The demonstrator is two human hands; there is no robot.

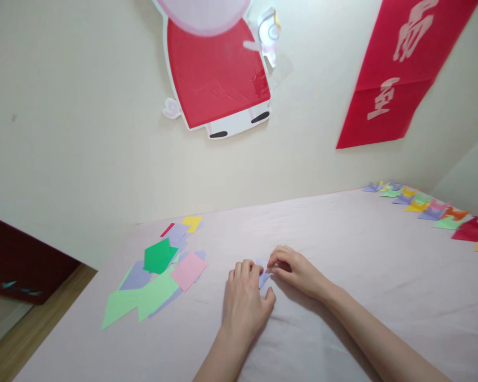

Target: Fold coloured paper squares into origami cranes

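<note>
A small piece of purple paper [264,279] lies on the cloth-covered table between my hands, much of it hidden under the left fingers. My left hand [247,297] rests on the paper's left side with fingers bent over it and the thumb held apart, keeping it against the cloth. From the right, my right hand [297,270] pinches the paper's right edge between thumb and fingertips.
Loose sheets, among them green paper [159,256], light green paper [155,297] and pink paper [188,271], overlap at the left. Several small folded paper pieces [433,212] line the right back edge. Behind the table [342,228] rises a wall with a red-bodied cartoon cutout [219,69] and a red banner [394,79].
</note>
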